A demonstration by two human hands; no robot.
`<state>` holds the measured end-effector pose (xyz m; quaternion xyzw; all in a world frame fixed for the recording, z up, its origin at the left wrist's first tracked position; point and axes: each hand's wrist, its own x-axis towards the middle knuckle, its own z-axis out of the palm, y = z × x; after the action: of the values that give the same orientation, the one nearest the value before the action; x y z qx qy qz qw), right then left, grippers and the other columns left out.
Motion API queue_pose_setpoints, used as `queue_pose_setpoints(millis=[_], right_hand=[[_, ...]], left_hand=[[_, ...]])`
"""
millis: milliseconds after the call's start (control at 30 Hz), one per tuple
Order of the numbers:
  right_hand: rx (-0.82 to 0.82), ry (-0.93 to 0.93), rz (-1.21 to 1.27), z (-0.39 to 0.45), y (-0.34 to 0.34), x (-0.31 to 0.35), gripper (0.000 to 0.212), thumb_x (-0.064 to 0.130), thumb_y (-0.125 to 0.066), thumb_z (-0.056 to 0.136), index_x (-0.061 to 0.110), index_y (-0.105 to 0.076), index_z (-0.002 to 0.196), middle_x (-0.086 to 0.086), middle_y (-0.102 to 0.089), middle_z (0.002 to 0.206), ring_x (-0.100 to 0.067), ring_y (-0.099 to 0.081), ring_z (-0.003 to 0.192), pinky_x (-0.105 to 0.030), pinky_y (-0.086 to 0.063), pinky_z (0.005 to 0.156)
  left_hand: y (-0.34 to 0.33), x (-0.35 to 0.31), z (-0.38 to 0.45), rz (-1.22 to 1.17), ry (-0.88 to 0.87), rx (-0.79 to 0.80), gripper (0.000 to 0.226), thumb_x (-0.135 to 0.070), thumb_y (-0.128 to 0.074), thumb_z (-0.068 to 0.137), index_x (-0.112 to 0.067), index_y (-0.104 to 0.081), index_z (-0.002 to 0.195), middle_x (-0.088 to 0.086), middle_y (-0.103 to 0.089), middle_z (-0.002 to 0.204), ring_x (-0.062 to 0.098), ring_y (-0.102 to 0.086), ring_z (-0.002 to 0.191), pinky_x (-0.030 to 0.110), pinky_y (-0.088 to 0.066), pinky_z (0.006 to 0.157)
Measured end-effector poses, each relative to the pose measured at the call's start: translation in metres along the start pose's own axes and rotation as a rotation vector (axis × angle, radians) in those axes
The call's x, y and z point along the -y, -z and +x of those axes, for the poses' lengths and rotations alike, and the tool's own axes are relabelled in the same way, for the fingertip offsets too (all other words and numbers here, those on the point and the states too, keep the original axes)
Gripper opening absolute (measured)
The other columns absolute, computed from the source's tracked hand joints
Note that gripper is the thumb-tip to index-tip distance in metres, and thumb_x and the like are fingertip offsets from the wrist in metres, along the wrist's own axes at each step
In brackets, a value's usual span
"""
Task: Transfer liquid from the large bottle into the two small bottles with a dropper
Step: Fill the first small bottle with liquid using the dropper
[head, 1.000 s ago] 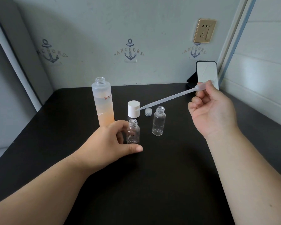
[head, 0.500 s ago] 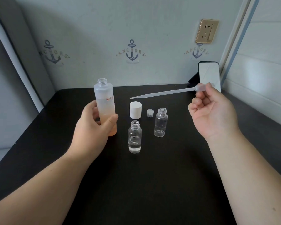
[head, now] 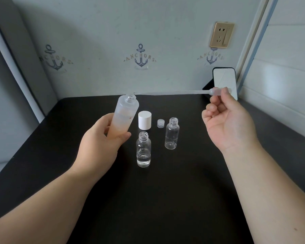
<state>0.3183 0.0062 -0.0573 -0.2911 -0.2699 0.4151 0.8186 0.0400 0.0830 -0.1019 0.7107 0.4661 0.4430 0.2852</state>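
Observation:
My left hand [head: 102,140] grips the large frosted bottle [head: 124,115] of pale orange liquid, lifted off the table and tilted with its open neck toward the right. My right hand [head: 227,120] pinches the bulb of a long clear dropper [head: 174,93], held nearly level, its tip right at the bottle's mouth. Two small clear bottles stand open on the black table [head: 165,199]: the near one [head: 143,149] holds a little clear liquid, the right one [head: 172,133] looks empty.
A white cap [head: 144,120] and a small clear cap [head: 160,123] stand behind the small bottles. A small mirror [head: 224,80] leans in the back right corner. Walls close the table at the back and on both sides.
My left hand let go of the near small bottle, took the large bottle, then lifted and tilted it rightward. The dropper rose and swung left until its tip reached the bottle's mouth.

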Motion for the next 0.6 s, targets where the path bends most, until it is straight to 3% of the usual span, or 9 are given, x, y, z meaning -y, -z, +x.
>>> queue_pose_setpoints(millis=[133,333,500,600], right_hand=[[-0.011,0.011,-0.024,0.0004,-0.0003,0.0010,0.025,0.025,-0.063,0.100,0.012,-0.077,0.083,0.003,-0.065,0.075,-0.009,-0.051,0.059,-0.020,-0.045,0.059],[-0.058,0.038,-0.071,0.0010,0.0001,0.0015,0.021,0.023,-0.063,0.099,0.011,-0.076,0.088,0.002,-0.064,0.074,-0.011,-0.051,0.059,-0.021,-0.045,0.060],[-0.072,0.068,-0.097,0.0012,0.0006,0.0023,0.019,0.019,-0.064,0.098,0.010,-0.074,0.085,0.002,-0.062,0.071,-0.011,-0.050,0.059,-0.021,-0.044,0.061],[-0.082,0.077,-0.100,0.0001,0.0004,0.0039,0.021,0.015,-0.064,0.097,0.011,-0.075,0.080,0.001,-0.062,0.072,-0.010,-0.050,0.062,-0.020,-0.043,0.061]], left_hand=[[-0.0001,0.0018,0.0007,0.012,-0.004,-0.014,0.044,-0.038,-0.078,0.084,-0.057,-0.054,0.115,-0.031,-0.063,0.101,0.004,-0.065,0.093,0.026,-0.049,0.075],[0.0025,-0.0057,-0.0007,0.049,-0.069,-0.023,0.056,-0.032,-0.078,0.084,-0.077,-0.046,0.098,-0.047,-0.054,0.102,-0.021,-0.050,0.096,0.017,-0.038,0.071],[0.0027,-0.0030,-0.0004,0.087,-0.096,-0.041,0.049,-0.030,-0.077,0.083,-0.069,-0.052,0.099,-0.038,-0.056,0.105,-0.016,-0.050,0.098,0.017,-0.037,0.072],[0.0025,-0.0005,-0.0002,0.116,-0.115,-0.053,0.046,-0.027,-0.077,0.083,-0.059,-0.057,0.110,-0.035,-0.056,0.104,-0.017,-0.048,0.099,0.014,-0.035,0.073]])
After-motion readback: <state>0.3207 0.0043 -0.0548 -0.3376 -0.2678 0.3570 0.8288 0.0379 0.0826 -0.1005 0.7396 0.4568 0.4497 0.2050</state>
